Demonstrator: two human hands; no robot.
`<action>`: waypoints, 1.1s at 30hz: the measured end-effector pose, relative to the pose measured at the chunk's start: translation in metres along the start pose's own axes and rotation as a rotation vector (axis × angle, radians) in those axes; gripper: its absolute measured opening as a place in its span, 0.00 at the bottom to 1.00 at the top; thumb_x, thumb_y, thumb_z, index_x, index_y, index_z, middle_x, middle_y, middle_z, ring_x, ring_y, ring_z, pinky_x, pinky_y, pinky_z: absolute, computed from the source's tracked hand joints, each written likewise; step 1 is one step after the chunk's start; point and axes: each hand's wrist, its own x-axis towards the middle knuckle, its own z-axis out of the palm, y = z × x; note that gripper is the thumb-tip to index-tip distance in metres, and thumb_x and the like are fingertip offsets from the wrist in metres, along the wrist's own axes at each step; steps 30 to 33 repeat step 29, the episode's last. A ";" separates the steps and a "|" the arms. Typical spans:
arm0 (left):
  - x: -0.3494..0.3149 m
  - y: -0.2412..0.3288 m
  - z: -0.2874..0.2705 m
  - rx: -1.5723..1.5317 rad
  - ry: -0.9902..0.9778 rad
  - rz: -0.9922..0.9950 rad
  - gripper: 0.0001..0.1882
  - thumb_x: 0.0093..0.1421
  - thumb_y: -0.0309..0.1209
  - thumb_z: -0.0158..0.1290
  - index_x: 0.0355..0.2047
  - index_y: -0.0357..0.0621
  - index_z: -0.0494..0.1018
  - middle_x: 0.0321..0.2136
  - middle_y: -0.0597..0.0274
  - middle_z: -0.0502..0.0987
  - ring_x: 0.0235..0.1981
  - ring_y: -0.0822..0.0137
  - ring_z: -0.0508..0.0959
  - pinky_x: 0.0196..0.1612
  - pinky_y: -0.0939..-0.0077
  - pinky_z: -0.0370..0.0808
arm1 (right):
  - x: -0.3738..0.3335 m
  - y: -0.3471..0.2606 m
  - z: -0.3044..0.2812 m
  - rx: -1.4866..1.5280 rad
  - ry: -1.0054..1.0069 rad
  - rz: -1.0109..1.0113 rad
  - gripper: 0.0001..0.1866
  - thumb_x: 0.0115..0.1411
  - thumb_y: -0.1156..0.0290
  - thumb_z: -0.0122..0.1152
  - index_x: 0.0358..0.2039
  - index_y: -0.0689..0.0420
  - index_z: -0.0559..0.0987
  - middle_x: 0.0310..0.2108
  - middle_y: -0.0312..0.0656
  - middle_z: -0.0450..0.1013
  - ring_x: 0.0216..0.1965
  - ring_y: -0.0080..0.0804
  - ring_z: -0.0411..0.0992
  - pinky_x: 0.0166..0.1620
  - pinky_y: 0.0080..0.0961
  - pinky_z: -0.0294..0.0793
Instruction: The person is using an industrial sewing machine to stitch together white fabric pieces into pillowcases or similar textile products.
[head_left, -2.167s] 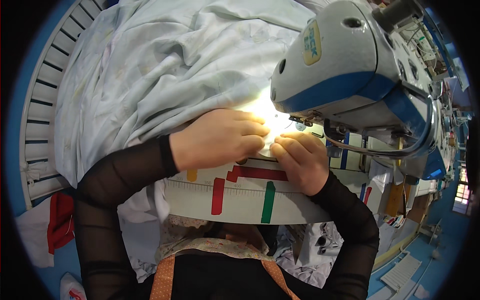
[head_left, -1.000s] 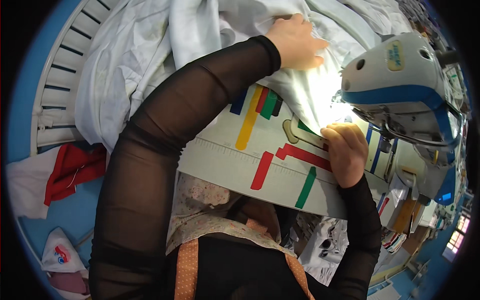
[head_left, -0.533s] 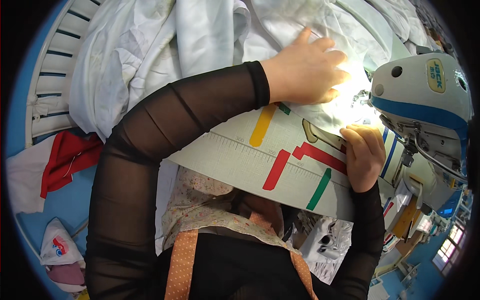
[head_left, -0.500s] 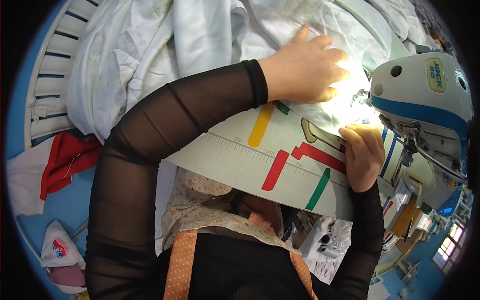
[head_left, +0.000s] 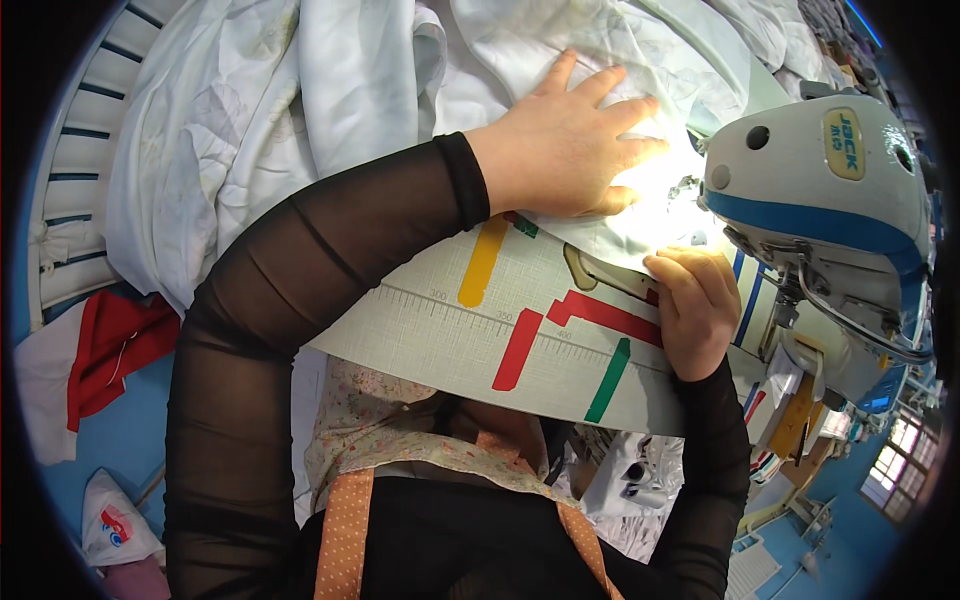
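White fabric (head_left: 370,80) lies in large folds over the sewing machine bed, its near edge running to the brightly lit needle area. My left hand (head_left: 575,140) presses flat on the cloth with fingers spread, just left of the needle. Close to the needle's near side, my right hand (head_left: 695,310) has its fingers curled together at the fabric's edge, pinching it. The white and blue sewing machine head (head_left: 815,190) stands to the right of both hands. Glare washes out the needle and presser foot.
The pale machine table (head_left: 420,340) carries a printed ruler and strips of yellow, red (head_left: 518,350) and green tape. A white slatted rack (head_left: 80,190) borders the fabric at left. Red and white cloth (head_left: 110,350) and a plastic bag (head_left: 115,520) lie below it.
The whole view has shifted slightly, so everything sits further left. My left hand's fingers are spread wider and flatter on the fabric; the right hand keeps its place at the edge.
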 end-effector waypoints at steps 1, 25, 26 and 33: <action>-0.001 0.000 0.001 0.000 0.002 -0.014 0.26 0.57 0.48 0.54 0.56 0.57 0.71 0.60 0.58 0.65 0.63 0.49 0.61 0.62 0.39 0.54 | 0.000 0.000 0.000 0.009 0.009 0.000 0.10 0.45 0.85 0.64 0.30 0.60 0.80 0.32 0.41 0.75 0.35 0.39 0.74 0.39 0.31 0.73; -0.130 0.150 -0.089 -0.912 -0.052 0.206 0.10 0.50 0.26 0.56 0.34 0.39 0.74 0.35 0.55 0.75 0.38 0.55 0.77 0.42 0.65 0.77 | -0.087 -0.051 -0.048 0.233 -0.036 0.229 0.15 0.43 0.79 0.65 0.36 0.59 0.78 0.39 0.44 0.76 0.40 0.45 0.73 0.45 0.37 0.71; -0.139 0.155 -0.079 -0.991 -0.213 0.152 0.12 0.51 0.28 0.56 0.36 0.38 0.74 0.34 0.58 0.75 0.38 0.58 0.77 0.40 0.67 0.77 | -0.095 -0.047 -0.052 0.171 0.026 0.324 0.16 0.42 0.79 0.65 0.36 0.58 0.78 0.38 0.43 0.76 0.40 0.45 0.73 0.45 0.37 0.71; -0.172 0.152 -0.042 -0.989 -0.460 -0.659 0.14 0.67 0.32 0.44 0.45 0.37 0.73 0.42 0.53 0.76 0.48 0.59 0.75 0.52 0.64 0.71 | -0.113 -0.041 -0.051 0.065 0.142 0.443 0.15 0.43 0.81 0.64 0.35 0.60 0.78 0.37 0.45 0.76 0.39 0.45 0.73 0.45 0.37 0.71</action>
